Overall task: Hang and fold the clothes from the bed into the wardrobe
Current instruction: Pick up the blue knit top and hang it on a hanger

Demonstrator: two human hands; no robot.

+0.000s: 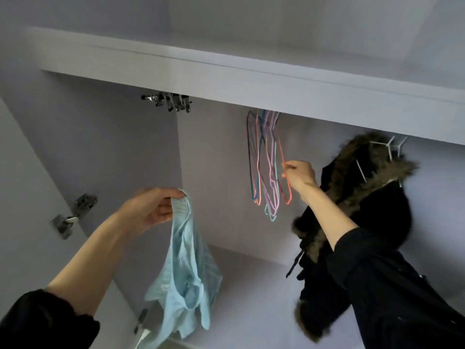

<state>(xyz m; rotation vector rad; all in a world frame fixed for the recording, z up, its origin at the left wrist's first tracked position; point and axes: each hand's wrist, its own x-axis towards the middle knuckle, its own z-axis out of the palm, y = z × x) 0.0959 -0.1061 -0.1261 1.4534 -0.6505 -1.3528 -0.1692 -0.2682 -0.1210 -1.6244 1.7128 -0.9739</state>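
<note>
Hanging stage, one item in hand. Left hand [153,210]: fingers curled, grip pinched on the top edge of a pale blue knit top [187,268]; the top hangs straight down from that pinch, long axis vertical, in front of the open wardrobe [216,187]. Right hand [299,173]: raised higher and further in, fingertips pinched on the red hanger [286,180], outermost of a bunch of coloured wire hangers [264,170] hooked under the shelf [226,79]. Relation that matters: the top lies down and to the left of the red hanger, well apart; the right hand is the nearer one to the hangers. Likely next need: bring hanger and neckline together. Also present: dark coat with fur trim [352,197], hung just right of the right forearm; door hinges [73,215] at left.
</note>
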